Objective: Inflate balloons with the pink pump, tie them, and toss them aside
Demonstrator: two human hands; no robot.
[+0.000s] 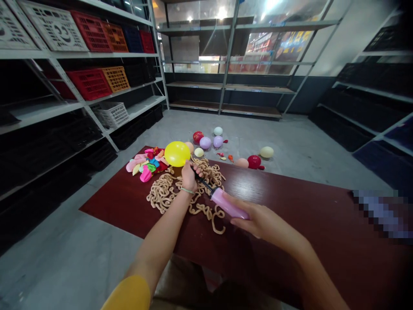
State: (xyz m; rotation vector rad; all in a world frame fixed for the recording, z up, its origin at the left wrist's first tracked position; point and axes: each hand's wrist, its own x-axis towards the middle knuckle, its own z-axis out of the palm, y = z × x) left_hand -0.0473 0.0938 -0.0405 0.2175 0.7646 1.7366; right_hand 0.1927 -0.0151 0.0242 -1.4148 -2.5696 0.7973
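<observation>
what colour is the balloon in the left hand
The balloon is bright yellow, best seen in the head view.

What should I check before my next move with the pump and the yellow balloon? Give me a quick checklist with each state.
1. Left hand closed at the black end of the pump, beside the balloon's neck: ok.
2. Right hand wrapped around the pump's pink barrel: ok.
3. Yellow balloon filled out, no tear visible on the side in view: ok.
4. Balloon neck seated tightly on the nozzle: cannot tell; the left hand covers the join.
5. Black rod showing between the hands, so the pump isn't fully pushed in: ok.
6. Tabletop under the hands uncluttered: not ok; tan coiled strands lie there.
</observation>
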